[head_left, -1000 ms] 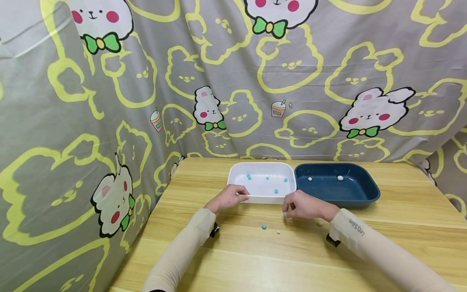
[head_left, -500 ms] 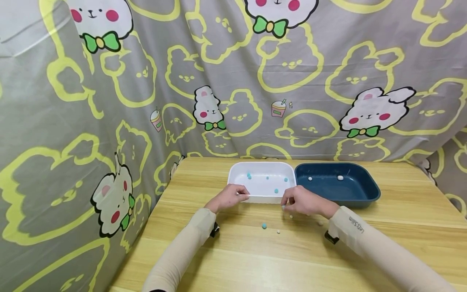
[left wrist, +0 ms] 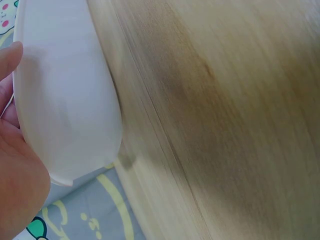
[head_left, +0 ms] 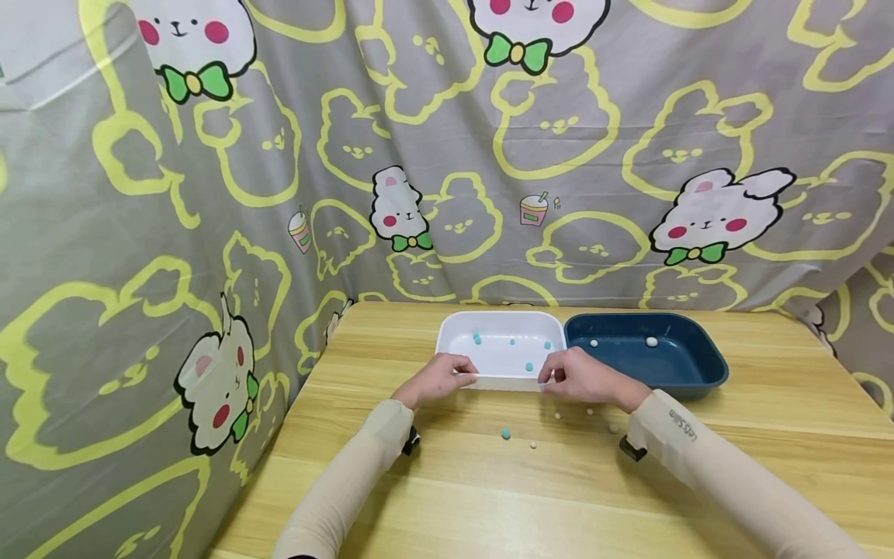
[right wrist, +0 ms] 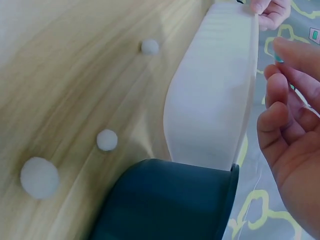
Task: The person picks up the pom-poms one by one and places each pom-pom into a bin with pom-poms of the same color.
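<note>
My left hand (head_left: 438, 377) grips the near rim of a white tray (head_left: 503, 383) at its left end. In the left wrist view the thumb (left wrist: 11, 57) lies against the tray's outer wall. My right hand (head_left: 583, 378) is at the tray's near right corner, pinching a small blue ball between thumb and fingertips. In the right wrist view, a sliver of this ball (right wrist: 278, 58) shows, just beyond the tray's rim; the fingers hide the rest. Several blue balls, one of them a blue ball (head_left: 528, 366), lie inside the white tray.
A dark blue tray (head_left: 646, 371) adjoins the white one on the right, with two white balls (head_left: 652, 341) inside. Nearer on the wooden table (head_left: 489, 505) lie a blue ball (head_left: 506, 434) and several white balls (right wrist: 40, 177). A patterned curtain (head_left: 447, 155) hangs behind.
My right hand has moved up and slightly back from the tabletop to the white tray's rim, carrying the blue ball. White balls it covered now show. My left hand stays put.
</note>
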The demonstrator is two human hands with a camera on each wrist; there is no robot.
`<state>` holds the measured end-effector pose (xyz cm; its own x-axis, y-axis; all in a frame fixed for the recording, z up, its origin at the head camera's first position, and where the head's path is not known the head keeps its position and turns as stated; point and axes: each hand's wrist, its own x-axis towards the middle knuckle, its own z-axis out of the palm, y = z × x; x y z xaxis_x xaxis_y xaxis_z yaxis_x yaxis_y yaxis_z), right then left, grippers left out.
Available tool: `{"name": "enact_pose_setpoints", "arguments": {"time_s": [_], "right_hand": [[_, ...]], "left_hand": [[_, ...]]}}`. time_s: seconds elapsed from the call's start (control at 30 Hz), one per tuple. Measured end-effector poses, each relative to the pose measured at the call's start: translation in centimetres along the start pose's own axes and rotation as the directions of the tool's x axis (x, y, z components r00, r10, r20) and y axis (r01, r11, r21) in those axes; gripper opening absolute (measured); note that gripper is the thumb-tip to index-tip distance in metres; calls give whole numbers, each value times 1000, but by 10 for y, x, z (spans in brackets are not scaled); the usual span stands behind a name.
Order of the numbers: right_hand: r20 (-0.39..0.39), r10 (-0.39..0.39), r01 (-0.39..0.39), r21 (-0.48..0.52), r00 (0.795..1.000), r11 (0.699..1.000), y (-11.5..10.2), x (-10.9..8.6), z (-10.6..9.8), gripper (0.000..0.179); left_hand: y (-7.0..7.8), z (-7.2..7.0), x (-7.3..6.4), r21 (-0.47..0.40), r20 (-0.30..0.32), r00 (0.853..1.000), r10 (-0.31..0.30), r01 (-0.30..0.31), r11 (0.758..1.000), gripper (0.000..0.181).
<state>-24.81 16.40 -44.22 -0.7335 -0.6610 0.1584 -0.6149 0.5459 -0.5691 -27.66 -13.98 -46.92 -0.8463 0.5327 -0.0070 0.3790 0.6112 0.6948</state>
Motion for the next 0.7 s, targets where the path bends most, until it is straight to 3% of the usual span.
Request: {"name": "enact_pose_setpoints", "arguments": {"time_s": [0.7], "right_hand": [[-27, 57, -57, 21, 998, 998, 1, 8, -12, 5]], "left_hand": [[2, -1, -2, 4, 8, 1000, 9, -9, 1000, 14]]}}
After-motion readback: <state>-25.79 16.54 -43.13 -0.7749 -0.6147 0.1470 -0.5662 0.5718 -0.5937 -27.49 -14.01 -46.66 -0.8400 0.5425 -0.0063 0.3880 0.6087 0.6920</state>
